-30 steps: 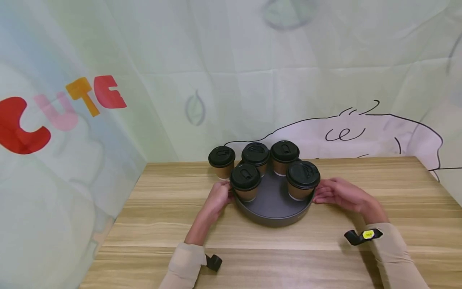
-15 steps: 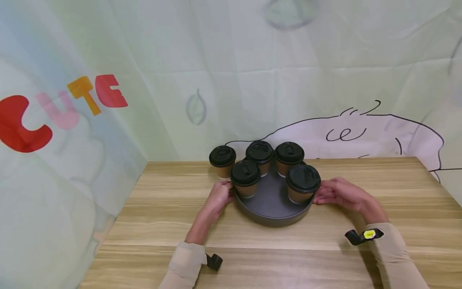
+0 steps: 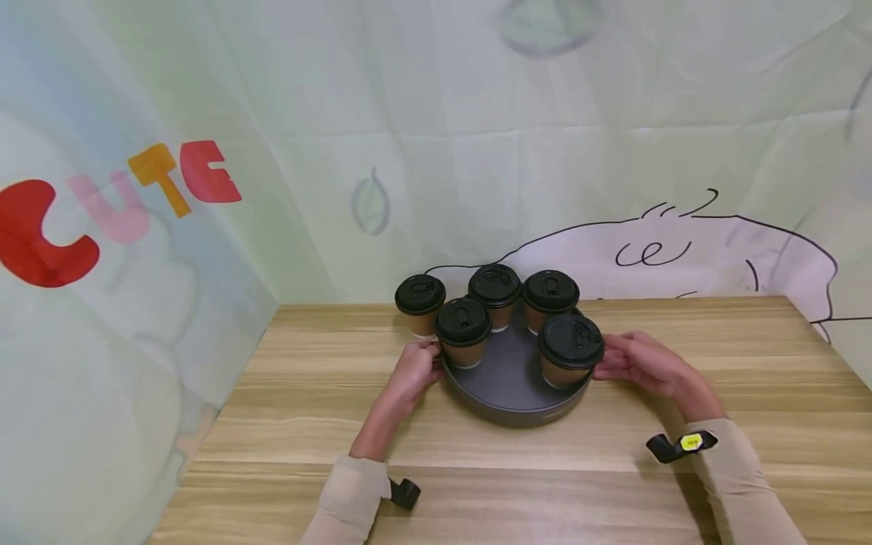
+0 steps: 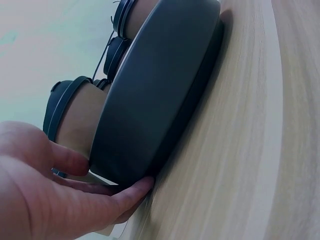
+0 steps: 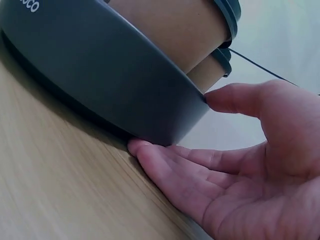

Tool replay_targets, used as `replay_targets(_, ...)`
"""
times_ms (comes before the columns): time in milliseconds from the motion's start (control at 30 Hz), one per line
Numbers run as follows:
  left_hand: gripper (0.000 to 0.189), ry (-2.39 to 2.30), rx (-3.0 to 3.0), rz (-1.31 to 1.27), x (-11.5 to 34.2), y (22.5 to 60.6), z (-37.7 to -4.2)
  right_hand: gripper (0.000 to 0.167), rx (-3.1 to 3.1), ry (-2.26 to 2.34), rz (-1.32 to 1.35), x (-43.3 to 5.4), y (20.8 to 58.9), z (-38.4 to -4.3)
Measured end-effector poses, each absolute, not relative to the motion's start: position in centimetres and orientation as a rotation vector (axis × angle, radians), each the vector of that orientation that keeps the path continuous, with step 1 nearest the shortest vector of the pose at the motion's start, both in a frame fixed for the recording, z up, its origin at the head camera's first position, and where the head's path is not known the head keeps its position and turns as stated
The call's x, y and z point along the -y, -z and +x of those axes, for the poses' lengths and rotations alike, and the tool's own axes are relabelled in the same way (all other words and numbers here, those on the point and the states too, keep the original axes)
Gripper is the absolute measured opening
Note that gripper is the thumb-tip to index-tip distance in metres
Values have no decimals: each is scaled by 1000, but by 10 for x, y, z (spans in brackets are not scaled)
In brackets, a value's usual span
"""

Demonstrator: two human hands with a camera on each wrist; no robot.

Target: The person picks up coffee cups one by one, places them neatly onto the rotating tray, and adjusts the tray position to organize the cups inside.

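A round dark grey tray (image 3: 514, 386) with a low wall sits on the table. Several brown paper coffee cups with black lids stand in it: one front left (image 3: 464, 333), one front right (image 3: 569, 352), two at the back. Another lidded cup (image 3: 419, 305) stands outside, behind the tray's left edge. My left hand (image 3: 413, 371) grips the tray's left side, thumb by the rim and fingers low on the wall in the left wrist view. On the opposite side my right hand (image 3: 643, 363) holds the wall, its thumb (image 5: 235, 98) at the rim and fingertips at the bottom edge.
The wooden table (image 3: 518, 492) reaches back to a printed curtain (image 3: 436, 151) with coloured letters on its left part. Each cuffed sleeve carries a black wrist camera, seen at the left wrist (image 3: 405, 494) and right wrist (image 3: 671, 448).
The tray has turned a little clockwise seen from above: the back cups shifted right, the front-left cup backward, the front-right cup slightly forward. The outside cup stayed put; both hands kept nearly their places.
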State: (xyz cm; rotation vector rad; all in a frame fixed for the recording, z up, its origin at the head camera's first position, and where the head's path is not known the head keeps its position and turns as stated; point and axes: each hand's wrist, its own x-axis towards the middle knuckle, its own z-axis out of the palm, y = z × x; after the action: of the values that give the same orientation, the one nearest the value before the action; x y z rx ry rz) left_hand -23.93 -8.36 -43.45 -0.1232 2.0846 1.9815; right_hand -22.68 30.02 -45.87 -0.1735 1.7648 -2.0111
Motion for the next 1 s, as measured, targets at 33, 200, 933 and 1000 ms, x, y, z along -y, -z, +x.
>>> replay_targets(33, 36, -1986, -2084, -121, 84, 435, -239, 33, -1761, 2009, -182, -300, 459, -227)
replay_targets(200, 35, -1989, -2090, -124, 84, 436, -238, 40, -1785, 2001, -187, -298, 459, -227)
replay_targets(933, 54, -1572, -2837, 5, 151, 404, -257, 42, -1791, 2021, -174, -297, 461, -227)
replay_targets(1000, 64, -1638, -2884, 69, 156, 405, -263, 42, -1791, 2023, -169, -297, 461, -227)
